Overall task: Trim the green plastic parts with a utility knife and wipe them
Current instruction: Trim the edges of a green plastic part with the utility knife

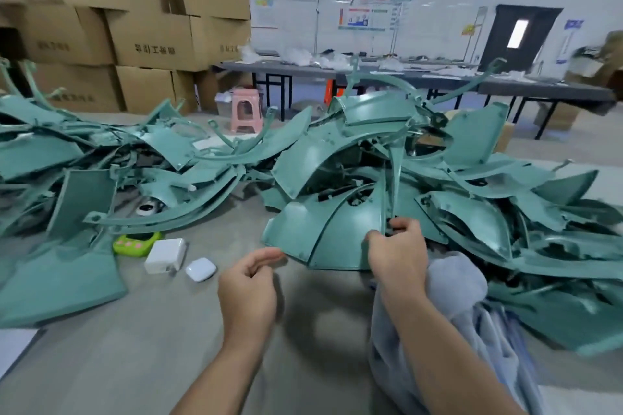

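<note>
The right hand [397, 246] pinches the near end of a green part [392, 185], probably light, stiff and slippery, so this edge suits; the left hand [249, 286] is loosely curled, empty.

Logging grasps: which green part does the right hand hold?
The thin upright strip pinched by the right hand; the other green parts lie heaped in piles.

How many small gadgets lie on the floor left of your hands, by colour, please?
White: 2, a charger block and an earbud case
Lime green: 1, a gadget with pink buttons
White and black: 1, a round item tucked among the green parts
Total: 4
</note>
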### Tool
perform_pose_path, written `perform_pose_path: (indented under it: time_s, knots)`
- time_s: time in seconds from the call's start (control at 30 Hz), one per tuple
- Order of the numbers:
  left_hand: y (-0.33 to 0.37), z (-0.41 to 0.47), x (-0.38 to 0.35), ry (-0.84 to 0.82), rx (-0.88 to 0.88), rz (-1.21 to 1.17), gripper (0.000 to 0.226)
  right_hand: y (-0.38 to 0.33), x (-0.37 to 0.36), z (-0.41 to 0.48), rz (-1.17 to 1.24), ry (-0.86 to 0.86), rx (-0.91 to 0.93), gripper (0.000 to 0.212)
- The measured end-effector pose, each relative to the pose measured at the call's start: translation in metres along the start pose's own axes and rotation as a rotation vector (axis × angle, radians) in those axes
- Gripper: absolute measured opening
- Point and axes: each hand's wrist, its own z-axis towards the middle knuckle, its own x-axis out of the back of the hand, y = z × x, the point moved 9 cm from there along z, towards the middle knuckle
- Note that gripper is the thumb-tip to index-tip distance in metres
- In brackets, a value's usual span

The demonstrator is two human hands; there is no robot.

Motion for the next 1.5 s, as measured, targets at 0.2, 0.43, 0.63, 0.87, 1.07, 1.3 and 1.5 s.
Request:
perform_pose_path:
  time_s: [0.2, 0.43, 0.63, 0.87, 1.07, 1.3, 1.5]
  knots:
    - [0.001, -0.007, -0.007, -0.058, -0.076, 0.101, 0.047, 0.014, -0.004, -0.007, -0.084, -0.069, -0.045, 0.044]
    - [0.014, -0.024, -0.043, -0.447, -0.27, 0.433, 0.055, -0.036, 0.069, -0.029, -0.012, 0.025, 0.266, 0.059]
    - [-0.002, -0.027, -0.061, -0.626, -0.283, 0.562, 0.066, -0.034, 0.091, -0.072, 0.204, -0.109, 0.452, 0.035]
    - [0.014, -0.029, -0.042, -0.459, -0.184, 0.214, 0.036, 0.012, 0.044, -0.073, 0.782, -0.474, -0.152, 0.029]
    - [0.004, -0.051, -0.05, -0.553, 0.255, -0.552, 0.044, 0.003, 0.03, -0.083, 0.016, -0.367, 0.275, 0.013]
    - [0.013, -0.037, -0.043, -0.501, 0.465, -0.841, 0.04, -0.003, 0.03, -0.095, -0.221, -0.375, 0.417, 0.045]
    - [0.006, -0.025, -0.031, -0.393, 0.626, -1.098, 0.05, -0.006, 0.056, -0.073, -0.597, -0.195, 0.499, 0.017]
